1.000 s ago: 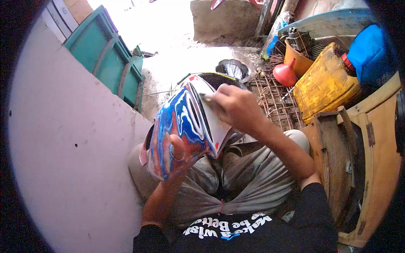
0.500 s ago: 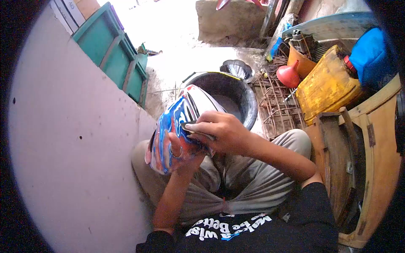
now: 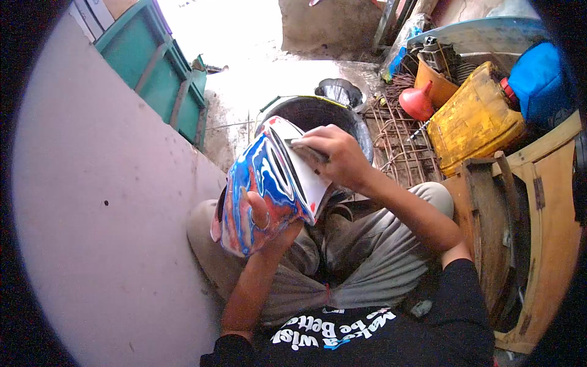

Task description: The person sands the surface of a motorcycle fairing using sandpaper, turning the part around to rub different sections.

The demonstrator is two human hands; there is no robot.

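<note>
Painted shell [image 3: 241, 177] has turned, exposing its white panel [image 3: 309, 183], with the right hand [image 3: 343, 158] shifted there from the blue side. Left grip [image 3: 259, 211] holds it above the lap, near the black bucket [image 3: 296, 110]; right grip pinches a thin pad [image 3: 313, 153], probably, partly hidden.

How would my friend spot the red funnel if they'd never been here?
Find the big, stained yellow jerrycan on the right side. Just left of it, by the orange bucket, is the funnel. It's red and smaller than both, with a wide mouth narrowing to a thin spout, a shape neither neighbour has.
</note>
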